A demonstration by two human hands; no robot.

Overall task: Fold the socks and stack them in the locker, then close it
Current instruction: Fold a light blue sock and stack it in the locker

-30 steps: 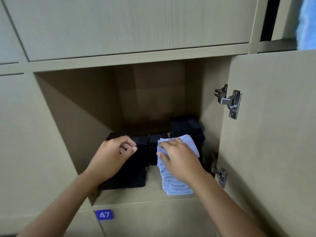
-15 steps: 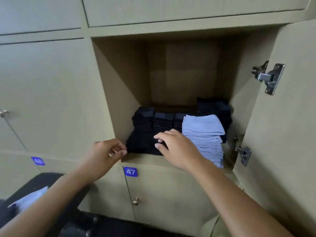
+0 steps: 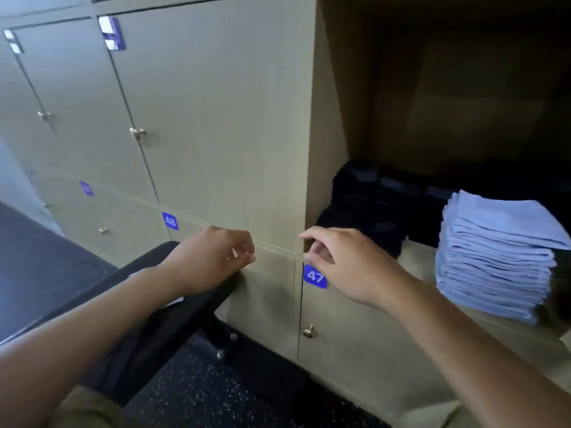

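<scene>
Two bare forearms reach in from the bottom edge, their elbows cut off. The left hand [image 3: 213, 261] hangs with fingers [image 3: 244, 253] loosely curled, holding nothing, in front of closed locker doors. The right hand [image 3: 343, 267] is also empty, its fingers [image 3: 318, 251] loosely curled beside the front left corner of the open locker [image 3: 327, 118]. Just below these fingers sits a blue label reading 47 [image 3: 315, 277]; a label reading 48 [image 3: 170, 221] lies left of the left hand. Under the left forearm a black chair [image 3: 173, 316] is partly hidden. Right of the right fingers, on the locker floor, stands a neat stack of folded pale blue socks [image 3: 497, 257]. Just beyond the fingers, deeper in, lie stacks of black socks [image 3: 370, 205], blurred and hard to separate in shadow. The locker's right side is cut off, and its door is out of view.
</scene>
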